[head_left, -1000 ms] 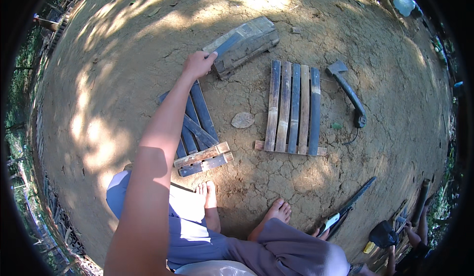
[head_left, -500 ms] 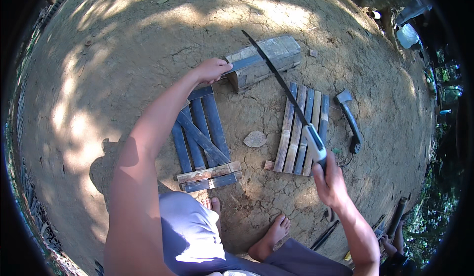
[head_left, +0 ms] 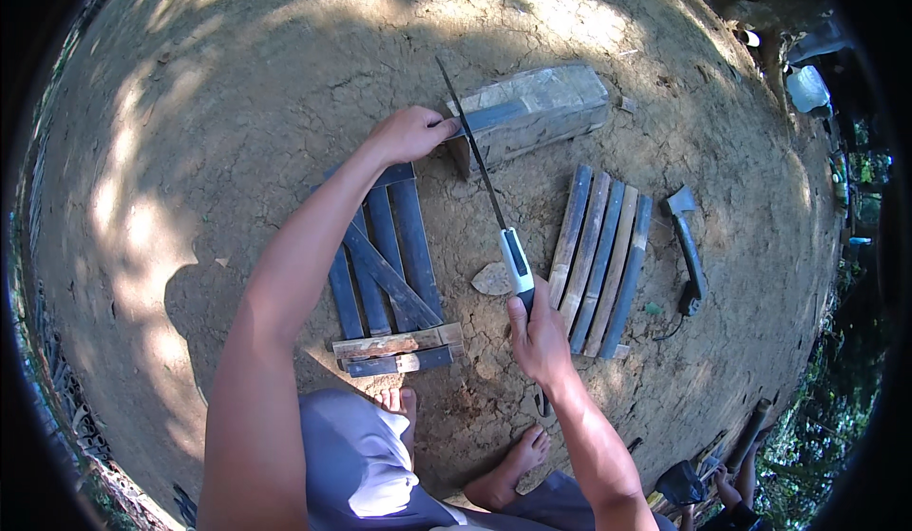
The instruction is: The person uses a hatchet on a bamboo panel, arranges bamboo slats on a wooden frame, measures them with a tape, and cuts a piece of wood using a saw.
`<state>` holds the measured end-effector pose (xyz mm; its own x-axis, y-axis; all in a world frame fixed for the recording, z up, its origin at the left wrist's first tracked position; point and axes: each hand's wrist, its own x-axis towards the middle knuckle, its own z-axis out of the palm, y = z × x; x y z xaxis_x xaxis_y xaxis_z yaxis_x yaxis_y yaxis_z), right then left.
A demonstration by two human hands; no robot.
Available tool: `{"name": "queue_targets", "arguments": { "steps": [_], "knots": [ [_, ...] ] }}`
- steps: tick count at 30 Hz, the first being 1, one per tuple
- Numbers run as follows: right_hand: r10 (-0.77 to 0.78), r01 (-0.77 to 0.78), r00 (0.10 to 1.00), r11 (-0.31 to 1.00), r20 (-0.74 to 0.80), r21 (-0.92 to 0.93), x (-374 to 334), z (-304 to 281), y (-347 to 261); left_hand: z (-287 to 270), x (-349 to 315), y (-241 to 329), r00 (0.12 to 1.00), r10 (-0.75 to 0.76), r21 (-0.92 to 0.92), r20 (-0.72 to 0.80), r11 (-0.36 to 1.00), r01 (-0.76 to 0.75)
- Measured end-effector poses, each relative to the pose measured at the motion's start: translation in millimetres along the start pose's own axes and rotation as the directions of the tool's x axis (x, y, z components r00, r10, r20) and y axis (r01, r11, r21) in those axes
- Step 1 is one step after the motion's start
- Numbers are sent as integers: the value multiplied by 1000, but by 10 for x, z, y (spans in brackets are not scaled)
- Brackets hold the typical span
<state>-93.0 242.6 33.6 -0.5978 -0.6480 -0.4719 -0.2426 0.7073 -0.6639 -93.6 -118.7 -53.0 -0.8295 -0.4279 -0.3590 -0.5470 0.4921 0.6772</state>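
Note:
My right hand [head_left: 541,341] is wrapped round the grip of a hand saw [head_left: 516,257] with a white and black handle. Its long dark blade slants up and left, crossing the end of a dark bamboo slat [head_left: 499,114] close to my left fingers. Whether the teeth touch the slat I cannot tell. That slat lies along the top of a squared wooden block [head_left: 560,113]. My left hand [head_left: 410,136] pinches the slat's near end at the block's left edge.
Nailed-looking dark slats form a panel [head_left: 404,237] below my left hand. Several loose slats [head_left: 600,265] lie side by side at right, beside a hatchet [head_left: 686,246]. A dry leaf [head_left: 491,279] lies between. Another person's arm [head_left: 746,479] shows at lower right.
My right hand has swung the saw to the left, bringing its blade from over the block to beside my left fingers. My left hand keeps hold of the slat.

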Motion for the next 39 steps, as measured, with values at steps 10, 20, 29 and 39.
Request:
{"name": "queue_targets", "arguments": {
  "steps": [10, 20, 29, 39],
  "knots": [
    [-64, 64, 998, 997, 5, -50, 137, -32, -104, -6, 66, -24, 991, -46, -88, 128, 995, 57],
    [-87, 86, 996, 994, -12, -65, 395, -88, -174, -43, 38, 110, 986, -91, -81, 137, 991, 103],
    [-82, 80, 996, 996, -44, -28, 199, -120, -139, -48, 28, 149, 979, -145, -94, 146, 983, 159],
    [-14, 18, 996, 999, -86, 40, -330, 10, 262, -4, -117, 181, 998, -6, 235, -56, 972, 19]
  ]
}}
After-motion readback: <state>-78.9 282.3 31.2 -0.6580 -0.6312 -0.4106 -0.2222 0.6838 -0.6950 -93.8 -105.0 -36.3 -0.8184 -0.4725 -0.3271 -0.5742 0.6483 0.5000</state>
